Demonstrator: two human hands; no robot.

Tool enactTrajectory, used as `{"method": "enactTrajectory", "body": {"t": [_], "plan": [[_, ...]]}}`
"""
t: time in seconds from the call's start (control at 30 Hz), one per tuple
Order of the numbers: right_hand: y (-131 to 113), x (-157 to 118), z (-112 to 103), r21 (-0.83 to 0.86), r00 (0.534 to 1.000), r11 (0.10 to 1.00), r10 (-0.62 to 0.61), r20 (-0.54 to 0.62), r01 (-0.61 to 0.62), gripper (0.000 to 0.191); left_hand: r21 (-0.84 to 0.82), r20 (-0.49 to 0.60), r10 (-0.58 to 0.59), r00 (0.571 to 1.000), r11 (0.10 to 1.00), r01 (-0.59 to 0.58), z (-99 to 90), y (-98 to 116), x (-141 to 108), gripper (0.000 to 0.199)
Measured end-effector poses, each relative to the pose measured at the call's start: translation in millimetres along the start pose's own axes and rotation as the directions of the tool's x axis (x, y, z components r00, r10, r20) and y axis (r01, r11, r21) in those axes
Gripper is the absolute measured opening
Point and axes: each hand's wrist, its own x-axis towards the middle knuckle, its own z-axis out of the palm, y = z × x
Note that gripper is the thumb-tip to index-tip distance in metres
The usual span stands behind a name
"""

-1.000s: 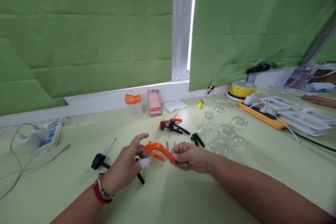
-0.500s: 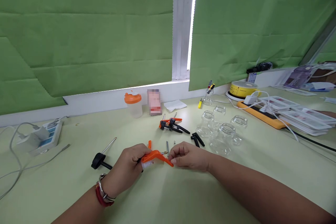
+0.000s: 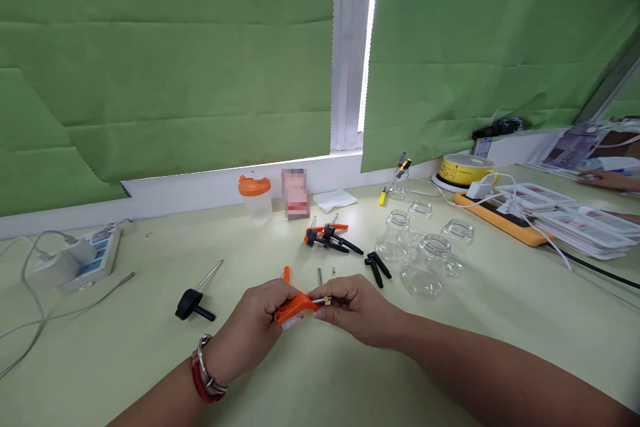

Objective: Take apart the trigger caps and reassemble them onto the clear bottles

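Observation:
My left hand (image 3: 263, 313) is closed on an orange plastic piece (image 3: 294, 307) with bent arms, one of them sticking up behind my fingers. A thin metal rod (image 3: 319, 300) with a brass-coloured end projects from its right side. My right hand (image 3: 357, 310) pinches with thumb and fingers at that side, around the orange arm and rod; the exact contact is hidden. Just beyond my fingertips, a loose metal pin (image 3: 320, 276) lies on the table beside a tiny metal part (image 3: 334, 270). Left of my left hand lies a black piece with a metal rod (image 3: 189, 304).
Black-and-orange assemblies (image 3: 327, 237) and black handles (image 3: 377, 268) lie beyond my hands. Several glass jars (image 3: 423, 268) stand to the right. A cup with an orange lid (image 3: 256, 197), a power strip (image 3: 97, 257) and stacked white cards (image 3: 583, 230) surround the area. Another person's hand (image 3: 607, 179) shows far right.
My right hand has moved from the tip of the orange arm to the rod beside it. The orange piece has shifted slightly right and turned. Another person's hand has come into view.

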Motion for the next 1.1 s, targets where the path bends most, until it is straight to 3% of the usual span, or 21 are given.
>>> {"method": "enactTrajectory", "body": {"t": [0.17, 0.33, 0.4, 0.53, 0.63, 0.73, 0.8, 0.9, 1.1], "plan": [[7, 0, -3, -0.110, 0.999, 0.993, -0.036, -0.038, 0.032, 0.027, -0.064, 0.024, -0.072, 0.997, 0.995, 0.074, 0.0, -8, 4, 0.014], [8, 1, -7, -0.258, 0.996, 0.965, -0.064, -0.061, 0.046, 0.026, -0.161, 0.213, -0.211, 0.954, 0.956, 0.247, -2.1, -28, 6, 0.028], [8, 1, -9, -0.296, 0.996, 0.954, -0.065, -0.058, 0.045, 0.026, -0.172, 0.238, -0.234, 0.943, 0.945, 0.278, -1.2, -34, 6, 0.028], [12, 2, -9, -0.280, 0.997, 0.960, -0.006, -0.077, -0.016, 0.025, -0.181, 0.137, -0.256, 0.957, 0.943, 0.278, 4.0, -36, 6, 0.027], [15, 2, -7, -0.195, 0.995, 0.980, 0.026, -0.097, -0.045, 0.025, -0.187, -0.073, -0.240, 0.968, 0.957, 0.223, 8.4, -31, 7, 0.034], [12, 2, -6, -0.123, 0.995, 0.992, 0.029, -0.098, -0.041, 0.025, -0.149, -0.324, -0.206, 0.923, 0.975, 0.166, 10.3, -25, 8, 0.039], [8, 1, -5, -0.105, 0.993, 0.993, 0.050, -0.110, -0.061, 0.026, -0.118, -0.400, -0.205, 0.893, 0.978, 0.172, 10.2, -21, 7, 0.030], [4, 1, -6, -0.085, 0.992, 0.994, 0.066, -0.105, -0.076, 0.027, -0.118, -0.387, -0.194, 0.901, 0.980, 0.160, 9.7, -16, 5, 0.016], [4, 0, -5, 0.037, 0.998, 0.998, 0.045, -0.054, -0.043, 0.025, -0.250, -0.199, -0.248, 0.948, 0.948, 0.195, 11.2, -10, 0, 0.019]]}}
